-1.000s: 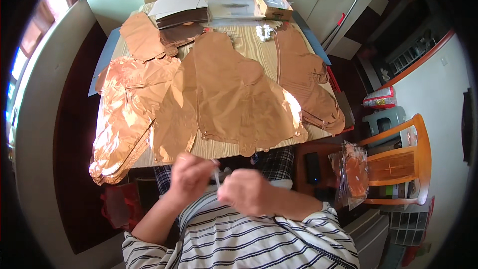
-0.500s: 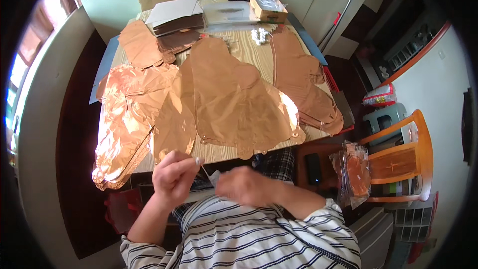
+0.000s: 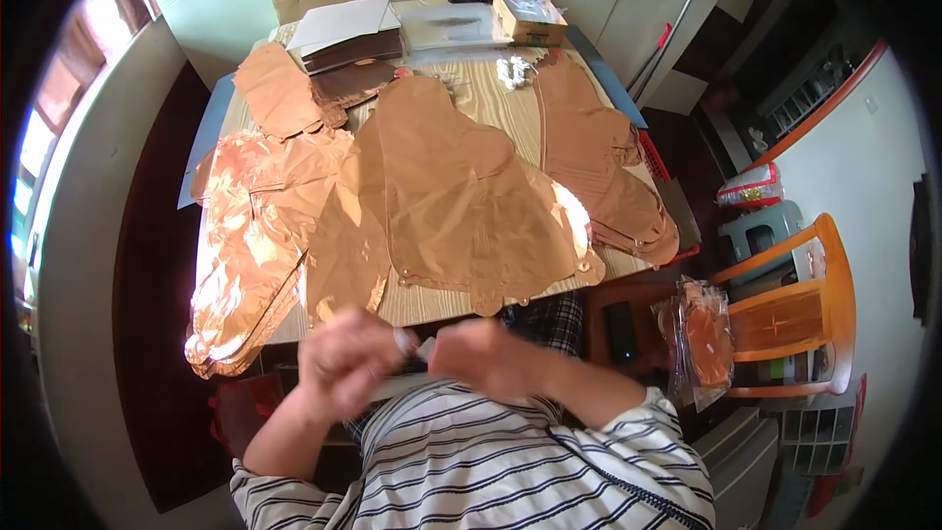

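Both my hands are raised before my striped shirt, near the table's front edge. My left hand (image 3: 348, 358) is smeared by motion, its fingers closed about a small white thing (image 3: 403, 342) at their tips. Close beside it, my right hand (image 3: 481, 358) is also closed, with a small whitish piece (image 3: 426, 348) showing at its fingers. Whether the two white bits are one thing, I cannot tell. Beyond my hands, flat copper-coloured foil balloons (image 3: 461, 186) lie spread on the table, with a shinier, crumpled pile (image 3: 270, 206) at left and another stack (image 3: 594, 157) at right.
At the table's back are a pile of white and brown sheets (image 3: 348, 27), clear plastic sheets (image 3: 446, 29), a small cardboard box (image 3: 530, 25) and a white bundle (image 3: 511, 72). A wooden chair (image 3: 780, 319) stands at right, next to clear bags of copper-coloured foil (image 3: 704, 339).
My left hand has moved slightly toward my right hand and blurred. The thin white strand seen stretched between them no longer shows clearly. The balloons on the table stay put.
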`<state>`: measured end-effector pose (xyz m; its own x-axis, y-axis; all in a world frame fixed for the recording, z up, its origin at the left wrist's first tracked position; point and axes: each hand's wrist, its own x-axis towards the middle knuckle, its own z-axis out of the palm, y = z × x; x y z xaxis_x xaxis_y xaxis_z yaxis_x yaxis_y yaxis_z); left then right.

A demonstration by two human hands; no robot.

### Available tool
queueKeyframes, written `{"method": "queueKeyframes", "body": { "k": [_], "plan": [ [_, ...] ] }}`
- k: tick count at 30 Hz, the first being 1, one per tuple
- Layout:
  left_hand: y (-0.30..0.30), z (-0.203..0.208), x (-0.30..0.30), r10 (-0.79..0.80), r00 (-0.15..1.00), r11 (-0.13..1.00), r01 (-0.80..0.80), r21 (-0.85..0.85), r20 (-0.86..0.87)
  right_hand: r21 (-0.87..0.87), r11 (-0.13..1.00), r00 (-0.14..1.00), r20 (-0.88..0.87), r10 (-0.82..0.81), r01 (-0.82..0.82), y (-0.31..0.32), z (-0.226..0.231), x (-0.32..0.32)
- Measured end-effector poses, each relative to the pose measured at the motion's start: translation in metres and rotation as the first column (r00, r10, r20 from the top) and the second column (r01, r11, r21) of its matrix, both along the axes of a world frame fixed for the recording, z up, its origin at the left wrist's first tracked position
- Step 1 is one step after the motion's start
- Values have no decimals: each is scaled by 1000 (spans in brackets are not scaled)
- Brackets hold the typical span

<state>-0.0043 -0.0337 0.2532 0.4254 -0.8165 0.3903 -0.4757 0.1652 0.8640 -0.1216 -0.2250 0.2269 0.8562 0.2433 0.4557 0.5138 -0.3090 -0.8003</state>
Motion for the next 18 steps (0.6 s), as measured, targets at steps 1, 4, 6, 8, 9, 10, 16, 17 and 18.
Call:
{"method": "queueKeyframes", "body": {
  "k": [1, 4, 6, 8, 9, 10, 16, 17, 18],
  "plan": [
    [-1, 2, 6, 227, 961, 971, -236, 40, 156, 23, 993, 992, 49, 117, -119, 5, -2, -4],
    [-5, -16, -12, -204, 950, 976, 179, 125, 235, 1, 999, 999, 12, -37, 37, -9, 15, 5],
    [-3, -2, -17, -293, 956, 956, 293, -26, 12, -35, 981, 970, -149, -192, 189, -17, 9, 14],
    [-4, -2, 2, 54, 996, 998, -50, -49, 75, 8, 999, 996, -78, 37, -37, 1, 8, 0],
    [-4, -1, 7, 270, 942, 955, -289, 68, 201, 22, 987, 987, -40, 158, -157, 7, 11, -3],
    [-5, -2, 3, 133, 975, 987, -145, 61, 177, -28, 992, 993, 9, 121, -121, 3, 17, -6],
    [-9, -9, 12, 72, 991, 997, -72, -11, 114, -22, 999, 995, -98, 23, -26, -3, 1, 0],
    [-9, -8, 18, 226, 957, 962, -249, 114, 184, 28, 990, 985, -96, 144, -141, 3, 3, -5],
    [-7, -27, 16, 17, 974, 986, -54, 157, 225, 35, 990, 988, -58, 141, -139, -2, 18, -4]
  ]
}}
